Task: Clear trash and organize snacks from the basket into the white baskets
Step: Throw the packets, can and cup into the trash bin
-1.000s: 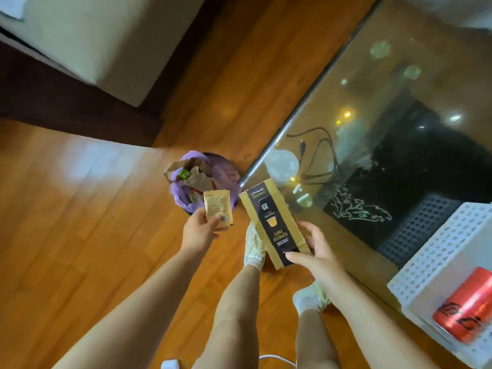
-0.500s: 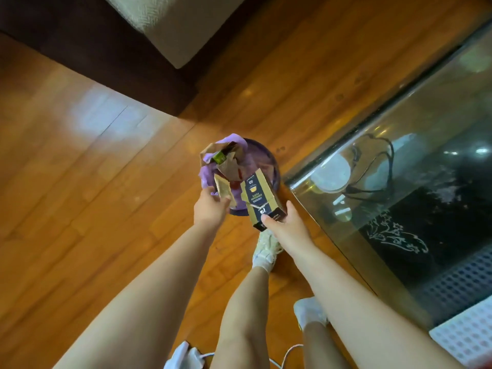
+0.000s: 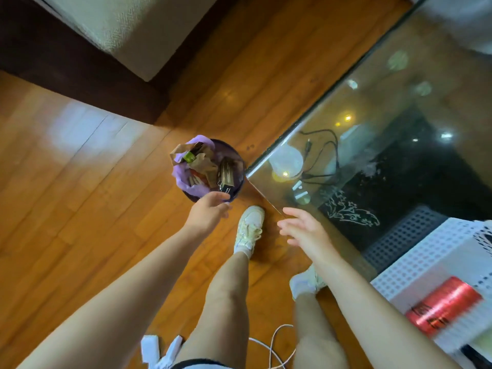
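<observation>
A small round trash bin (image 3: 237, 193) with a purple liner stands on the wooden floor by the corner of the glass table. Crumpled brown paper (image 3: 202, 165) and the dark-and-gold box (image 3: 226, 177) lie inside it. My left hand (image 3: 209, 211) hovers just in front of the bin's rim, fingers loosely curled and holding nothing. My right hand (image 3: 303, 230) is open with spread fingers, over the floor by the table's edge. A white perforated basket (image 3: 426, 262) at the right holds a red can (image 3: 444, 304).
The glass table (image 3: 386, 107) fills the right side, with a black cable (image 3: 324, 155) seen through it and a dark grid basket (image 3: 399, 235) below. A cream sofa (image 3: 127, 30) stands at the top left. My feet in white shoes stand near the bin; a white cord (image 3: 274, 344) lies behind them.
Both hands have let go: the dark-and-gold box and the small tan packet dropped into the bin. My hands have drawn back from the bin, the right one toward the table.
</observation>
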